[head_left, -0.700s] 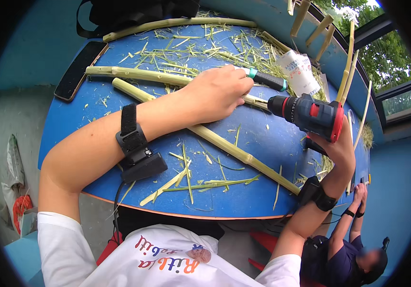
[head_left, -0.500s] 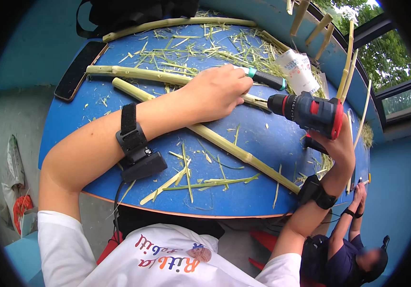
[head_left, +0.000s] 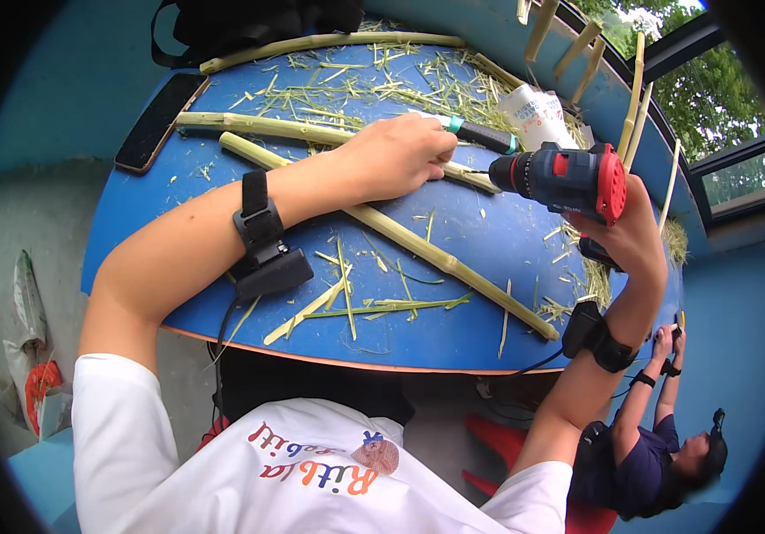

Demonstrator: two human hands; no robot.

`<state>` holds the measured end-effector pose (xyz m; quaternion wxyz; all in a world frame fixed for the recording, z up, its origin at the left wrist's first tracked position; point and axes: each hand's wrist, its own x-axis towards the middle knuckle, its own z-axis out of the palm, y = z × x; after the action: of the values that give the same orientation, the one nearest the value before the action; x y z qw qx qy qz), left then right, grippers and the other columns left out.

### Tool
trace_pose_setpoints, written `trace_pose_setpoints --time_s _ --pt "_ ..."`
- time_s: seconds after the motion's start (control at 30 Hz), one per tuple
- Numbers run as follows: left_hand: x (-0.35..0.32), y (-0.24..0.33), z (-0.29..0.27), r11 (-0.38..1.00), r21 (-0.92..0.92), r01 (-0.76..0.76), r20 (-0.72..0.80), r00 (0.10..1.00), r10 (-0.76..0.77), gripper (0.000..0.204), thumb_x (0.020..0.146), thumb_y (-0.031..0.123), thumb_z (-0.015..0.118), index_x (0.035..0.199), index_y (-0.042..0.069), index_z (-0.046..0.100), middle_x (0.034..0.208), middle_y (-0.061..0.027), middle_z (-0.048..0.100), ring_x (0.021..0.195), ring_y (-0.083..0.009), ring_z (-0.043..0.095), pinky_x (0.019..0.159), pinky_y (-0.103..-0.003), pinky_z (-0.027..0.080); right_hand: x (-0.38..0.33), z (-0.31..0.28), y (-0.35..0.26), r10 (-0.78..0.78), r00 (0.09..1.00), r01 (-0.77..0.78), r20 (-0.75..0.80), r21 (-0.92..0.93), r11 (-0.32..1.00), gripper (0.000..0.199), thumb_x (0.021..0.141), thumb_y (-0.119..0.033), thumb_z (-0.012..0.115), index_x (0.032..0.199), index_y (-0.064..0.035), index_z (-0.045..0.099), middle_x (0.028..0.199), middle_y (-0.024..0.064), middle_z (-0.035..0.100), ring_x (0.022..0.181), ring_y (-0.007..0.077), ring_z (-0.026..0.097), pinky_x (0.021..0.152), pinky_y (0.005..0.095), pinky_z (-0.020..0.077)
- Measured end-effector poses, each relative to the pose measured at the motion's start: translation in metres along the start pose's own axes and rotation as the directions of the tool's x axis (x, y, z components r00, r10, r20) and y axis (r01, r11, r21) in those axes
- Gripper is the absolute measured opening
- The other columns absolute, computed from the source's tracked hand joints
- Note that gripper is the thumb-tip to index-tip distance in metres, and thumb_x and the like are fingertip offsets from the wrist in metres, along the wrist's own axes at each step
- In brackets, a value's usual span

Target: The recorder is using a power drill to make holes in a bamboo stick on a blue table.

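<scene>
Head view: the left hand presses, fingers curled, on one of three long green stalks lying on the blue table. The right hand clamps one cordless drill, bit at the stalk end. One phone lies at the table's left edge.

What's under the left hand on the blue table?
The left hand presses down on a pale green bamboo stalk lying on the round blue table. The stretch beneath the palm is covered, so the drilling spot cannot be seen.

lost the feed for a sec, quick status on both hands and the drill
Left hand pressed down on a bamboo stalk. Right hand grips the cordless drill, bit levelled at the stalk end. Green shavings litter the blue table.
</scene>
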<state>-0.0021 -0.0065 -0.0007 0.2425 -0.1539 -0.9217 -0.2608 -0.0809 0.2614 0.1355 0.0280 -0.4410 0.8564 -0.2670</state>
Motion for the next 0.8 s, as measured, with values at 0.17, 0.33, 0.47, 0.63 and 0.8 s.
trace_pose_setpoints --time_s 0.17,0.33,0.47,0.63,0.8 --pt "0.002 0.000 -0.001 0.998 0.055 0.012 0.017 1.000 -0.013 0.015 0.085 0.012 0.070 0.095 0.007 0.060 0.095 -0.0103 0.060 0.098 -0.0310 0.059 0.084 -0.043 0.048 -0.010 -0.018 0.010 -0.033 0.995 0.036 -0.092 0.028 0.999 0.039 0.066 -0.004 0.085 0.100 -0.0001 0.066 0.088 0.0067 0.068 0.076 0.0166 0.062 0.077 0.0322 0.0512" --pt "0.002 -0.006 0.006 0.988 0.129 -0.087 -0.002 0.996 0.088 0.023 0.088 0.015 0.065 0.110 0.011 0.065 0.097 -0.0124 0.060 0.099 -0.0326 0.060 0.084 -0.044 0.050 -0.033 -0.012 0.004 -0.054 0.979 0.045 -0.194 -0.051 0.998 0.036 0.069 -0.004 0.082 0.102 0.0002 0.068 0.089 0.0077 0.069 0.080 0.0175 0.065 0.080 0.0327 0.0511" --pt "0.004 -0.008 0.004 0.968 0.208 -0.143 0.051 0.989 0.136 0.038 0.088 0.013 0.066 0.126 0.013 0.062 0.099 -0.0115 0.059 0.099 -0.0310 0.058 0.084 -0.043 0.049 -0.045 0.007 0.008 0.022 0.980 -0.026 -0.196 -0.018 0.999 0.032 0.071 -0.003 0.080 0.100 0.0010 0.068 0.086 0.0088 0.070 0.075 0.0183 0.065 0.078 0.0318 0.0514" --pt "0.003 -0.010 0.015 0.961 0.236 -0.143 -0.075 0.983 0.165 0.028 0.086 0.014 0.067 0.113 0.006 0.065 0.097 -0.0112 0.058 0.097 -0.0296 0.057 0.084 -0.040 0.049 -0.057 0.029 0.036 0.029 0.938 -0.062 -0.347 -0.086 0.994 0.032 0.072 -0.007 0.080 0.101 -0.0005 0.070 0.079 0.0129 0.070 0.072 0.0246 0.069 0.071 0.0338 0.0521" --pt "0.000 -0.011 0.009 0.961 0.267 -0.071 -0.020 0.997 0.080 0.017 0.085 0.015 0.068 0.096 0.004 0.064 0.096 -0.0105 0.058 0.097 -0.0284 0.057 0.086 -0.039 0.049 -0.055 0.046 0.038 0.090 0.929 -0.237 -0.359 -0.388 0.891 0.028 0.076 -0.013 0.074 0.104 -0.0078 0.071 0.083 0.0178 0.070 0.080 0.0366 0.069 0.070 0.0405 0.0531"
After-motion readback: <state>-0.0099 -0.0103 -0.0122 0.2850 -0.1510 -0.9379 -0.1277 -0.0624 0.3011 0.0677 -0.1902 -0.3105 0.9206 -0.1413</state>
